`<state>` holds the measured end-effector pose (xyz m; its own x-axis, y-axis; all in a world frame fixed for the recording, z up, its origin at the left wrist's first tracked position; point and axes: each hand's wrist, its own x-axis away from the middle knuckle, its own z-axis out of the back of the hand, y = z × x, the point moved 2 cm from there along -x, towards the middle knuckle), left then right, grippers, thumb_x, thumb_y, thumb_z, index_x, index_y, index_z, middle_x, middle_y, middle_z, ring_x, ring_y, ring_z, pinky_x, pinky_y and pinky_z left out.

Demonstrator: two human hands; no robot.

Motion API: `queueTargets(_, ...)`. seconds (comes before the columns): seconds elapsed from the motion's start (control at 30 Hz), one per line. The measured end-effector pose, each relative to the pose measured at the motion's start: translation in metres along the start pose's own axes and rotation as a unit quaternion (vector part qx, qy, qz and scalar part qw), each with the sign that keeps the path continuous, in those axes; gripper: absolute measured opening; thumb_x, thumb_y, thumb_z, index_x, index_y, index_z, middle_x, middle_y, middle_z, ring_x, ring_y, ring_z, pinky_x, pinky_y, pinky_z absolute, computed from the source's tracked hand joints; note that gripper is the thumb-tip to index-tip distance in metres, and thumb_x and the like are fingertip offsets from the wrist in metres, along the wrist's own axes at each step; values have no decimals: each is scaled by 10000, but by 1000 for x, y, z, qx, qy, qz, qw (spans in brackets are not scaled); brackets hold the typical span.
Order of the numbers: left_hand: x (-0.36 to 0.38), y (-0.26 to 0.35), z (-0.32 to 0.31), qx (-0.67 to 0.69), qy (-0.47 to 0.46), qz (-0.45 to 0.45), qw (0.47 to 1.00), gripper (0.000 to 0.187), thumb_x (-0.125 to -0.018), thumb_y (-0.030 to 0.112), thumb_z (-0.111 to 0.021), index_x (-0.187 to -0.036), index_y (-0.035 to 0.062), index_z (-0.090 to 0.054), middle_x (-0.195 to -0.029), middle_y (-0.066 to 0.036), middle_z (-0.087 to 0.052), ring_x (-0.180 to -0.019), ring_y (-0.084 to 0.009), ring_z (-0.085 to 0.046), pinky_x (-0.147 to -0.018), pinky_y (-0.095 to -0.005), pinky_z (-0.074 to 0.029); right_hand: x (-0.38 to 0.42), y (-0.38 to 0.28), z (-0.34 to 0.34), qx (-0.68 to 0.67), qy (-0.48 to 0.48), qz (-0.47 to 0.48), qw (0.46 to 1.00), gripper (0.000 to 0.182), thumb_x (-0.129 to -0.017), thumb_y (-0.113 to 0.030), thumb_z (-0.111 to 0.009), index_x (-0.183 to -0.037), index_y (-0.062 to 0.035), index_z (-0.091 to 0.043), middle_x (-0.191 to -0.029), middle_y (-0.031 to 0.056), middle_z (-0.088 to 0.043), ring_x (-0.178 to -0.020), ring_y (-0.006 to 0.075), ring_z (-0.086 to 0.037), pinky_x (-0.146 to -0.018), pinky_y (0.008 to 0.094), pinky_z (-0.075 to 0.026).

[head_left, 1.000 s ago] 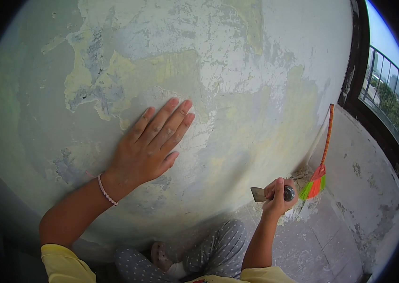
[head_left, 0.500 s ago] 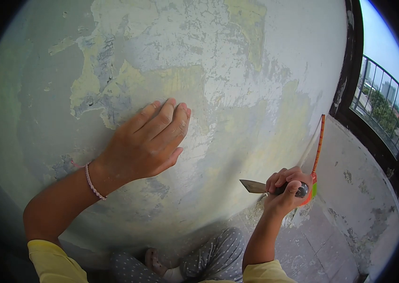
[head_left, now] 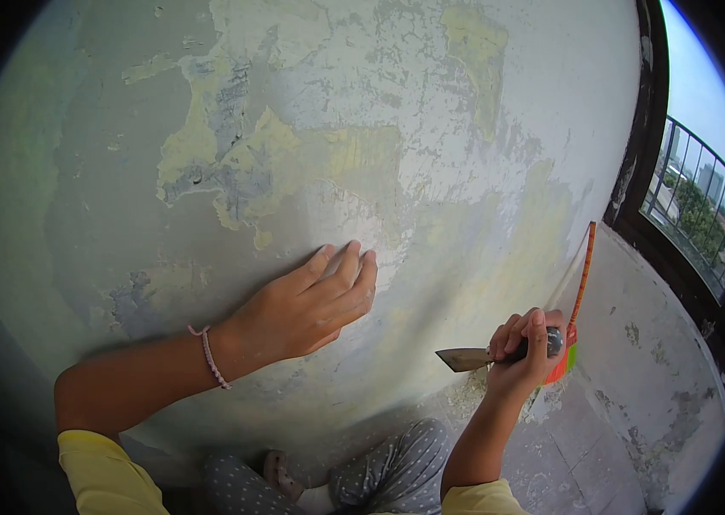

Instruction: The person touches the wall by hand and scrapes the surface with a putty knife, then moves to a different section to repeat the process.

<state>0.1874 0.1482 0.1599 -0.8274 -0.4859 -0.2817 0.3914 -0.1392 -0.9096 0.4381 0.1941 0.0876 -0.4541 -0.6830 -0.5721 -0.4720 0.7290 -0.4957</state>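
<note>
Peeling wall (head_left: 431, 112): your left hand (head_left: 307, 305) lies flat and empty on it, while your right hand (head_left: 524, 348), lower right near the wall's bottom edge, grips a scraper (head_left: 464, 358), blade pointing left toward that palm.

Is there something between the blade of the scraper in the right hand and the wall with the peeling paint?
Nothing visible does. The scraper sits in the right hand, its blade pointing left towards the wall over open space. The left hand rests flat on the wall, higher and further left, clear of the blade.
</note>
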Motion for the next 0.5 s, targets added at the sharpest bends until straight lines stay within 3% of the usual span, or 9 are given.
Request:
queueTargets(0.13, 25, 28, -5, 41, -65, -62, 995, 587, -795, 426, -600, -1283, 117, -498, -1387, -64, -443, -1292, -223, -386, -1069, -355, -316, 5, 4, -2, 5, 7, -9, 1000, 306, -865, -130, -627, -673, -84, -392, -482, 7, -367, -351, 78, -344, -304, 225, -288)
queueTargets(0.27, 34, 32, -7, 81, -79, -62, 992, 625, -797, 419, -603, -1329, 118, -470, -1419, -62, -418, -1310, -212, -370, -1072, -351, -311, 6, 7, -8, 14, 0, -26, 1000, 303, -861, -128, -620, -669, -84, -389, -484, 6, -371, -352, 79, -347, -306, 228, -294)
queueTargets(0.4, 20, -18, 10, 133, -57, 79, 986, 618, -782, 336, -634, -1353, 160, -474, -1460, -26, -385, -1343, -204, -344, -1088, -346, -288, 2, 9, -10, 10, 0, -11, 1000, 305, -859, -136, -617, -667, -82, -386, -495, 14, -380, -355, 80, -351, -303, 230, -298)
queueTargets(0.5, 16, -61, 26, 83, -19, 191, 978, 581, -797, 267, -615, -1359, 233, -472, -1466, -7, -383, -1355, -216, -335, -1090, -367, -289, 0, 12, -12, 7, 1, 1, 1000, 300, -858, -134, -613, -669, -81, -387, -502, 18, -382, -354, 82, -352, -299, 231, -298)
